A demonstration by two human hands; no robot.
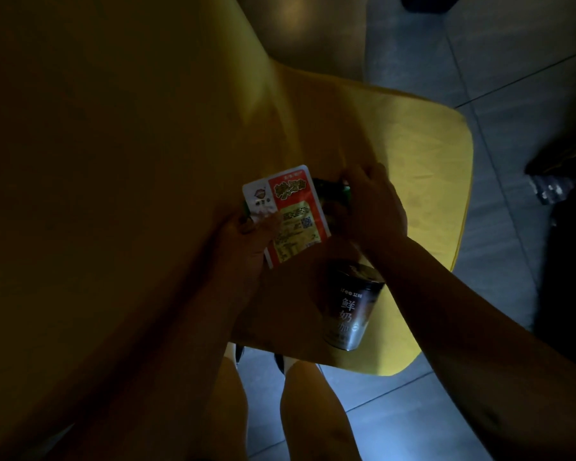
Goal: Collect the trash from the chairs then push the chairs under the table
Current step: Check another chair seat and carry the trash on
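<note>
Grey floor tiles (396,424) lay nearest, dim and bluish, with the person's two bare knees (310,407) standing over them just short of the seat's front edge. Beyond the knees a yellow chair (426,154) filled most of the view, its seat lit on the right and falling into deep shadow on the left, where the backrest rose as a broad dark yellow plane. On the front part of the seat a dark coffee cup (350,311) with white characters lay tipped, its base toward the seat's edge. Both forearms reached in from below. The left hand (246,247) pinched a red, white and yellow snack packet (286,214) at its lower left corner, thumb on the printed face, holding it over the seat. Just right of the packet, the right hand (373,207) curled its fingers down over a small dark item with a green edge (330,191); I could not tell what that item was, though the fingers seemed to grip it. Farther off, more grey tiles ran past the chair's right side, where a dark shape with a crinkled clear wrapper (551,188) sat on the floor.
</note>
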